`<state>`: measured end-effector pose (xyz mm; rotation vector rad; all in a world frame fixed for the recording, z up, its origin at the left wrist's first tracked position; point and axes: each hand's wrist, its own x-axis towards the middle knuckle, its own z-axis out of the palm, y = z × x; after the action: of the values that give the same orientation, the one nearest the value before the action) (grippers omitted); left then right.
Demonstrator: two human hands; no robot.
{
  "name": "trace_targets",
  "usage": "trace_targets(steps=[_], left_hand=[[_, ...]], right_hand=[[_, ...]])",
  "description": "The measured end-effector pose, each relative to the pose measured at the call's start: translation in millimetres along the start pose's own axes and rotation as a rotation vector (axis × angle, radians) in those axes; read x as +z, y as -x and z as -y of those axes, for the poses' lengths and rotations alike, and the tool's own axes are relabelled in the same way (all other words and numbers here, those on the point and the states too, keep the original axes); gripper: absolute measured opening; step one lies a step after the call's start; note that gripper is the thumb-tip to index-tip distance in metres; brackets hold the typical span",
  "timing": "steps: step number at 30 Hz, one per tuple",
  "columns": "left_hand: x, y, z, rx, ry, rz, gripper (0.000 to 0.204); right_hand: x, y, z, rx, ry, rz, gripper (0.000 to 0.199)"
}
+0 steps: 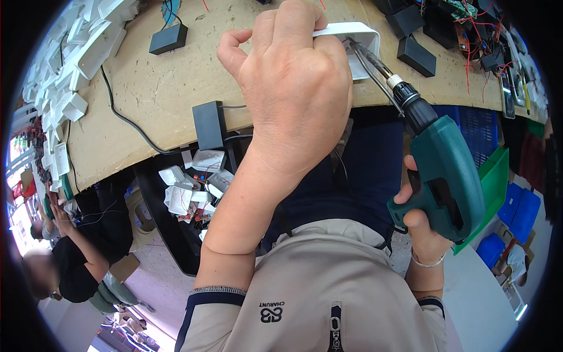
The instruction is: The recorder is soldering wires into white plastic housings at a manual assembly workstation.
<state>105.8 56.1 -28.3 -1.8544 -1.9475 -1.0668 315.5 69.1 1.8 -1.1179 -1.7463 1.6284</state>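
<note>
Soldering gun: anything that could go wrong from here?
Two possible risks:
1. The soldering gun's tip points into the white case, close to the left hand; if hot, a slip could burn fingers or mark the plastic.
2. The corded black box sits at the table's front edge; a nudge might drop it.

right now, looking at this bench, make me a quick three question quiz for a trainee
1. Which hand grips the dark green pistol-shaped tool?
2. True or false: its slim metal tip points toward the open white plastic case.
3. What lies in the black bin below the tan bench?
a) blue crates
b) small white plastic cases
c) yellow pens

Key: 1. right hand; 2. true; 3. b
</note>
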Motion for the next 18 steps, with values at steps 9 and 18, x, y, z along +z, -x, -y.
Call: trace_targets(steps=[9,18], left_hand=[[1.6,2.8,-2.0,0.000,0.062,0.005,0.039],[3.1,3.8,1.7,0.005,0.119,0.012,0.043]], right_hand=[[2.7,4.4,-1.3,0.007,-0.064,-0.029,0.049],[-0.4,10.1,-7.4,-0.059,-0.012,-0.051,0.085]])
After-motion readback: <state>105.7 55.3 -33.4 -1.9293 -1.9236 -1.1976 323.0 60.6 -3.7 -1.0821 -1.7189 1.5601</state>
